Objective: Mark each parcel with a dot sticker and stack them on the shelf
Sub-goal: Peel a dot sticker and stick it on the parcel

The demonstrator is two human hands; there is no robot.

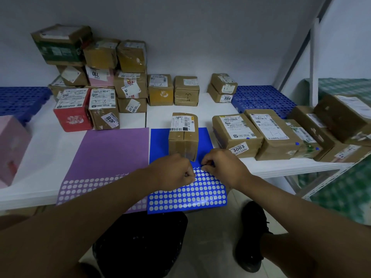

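Head view: looking down at a white shelf (pixel 50 149) where both hands are working on a blue sheet (pixel 174 199).
Left hand (pixel 172 173): curling its fingers and pressing down on the blue sheet at its upper dot rows.
Right hand (pixel 218 165): pinching at the top dot row; what is lying between the fingertips is too small to tell.
Parcel (pixel 183 135): sitting upright on the blue sheet's far part, just beyond both hands.
Purple sheet (pixel 104 163): lying just left of the blue one.
Marked boxes (pixel 271 135): lying in a row at right, showing blue dots.
Stack (pixel 96 81): standing at back left.
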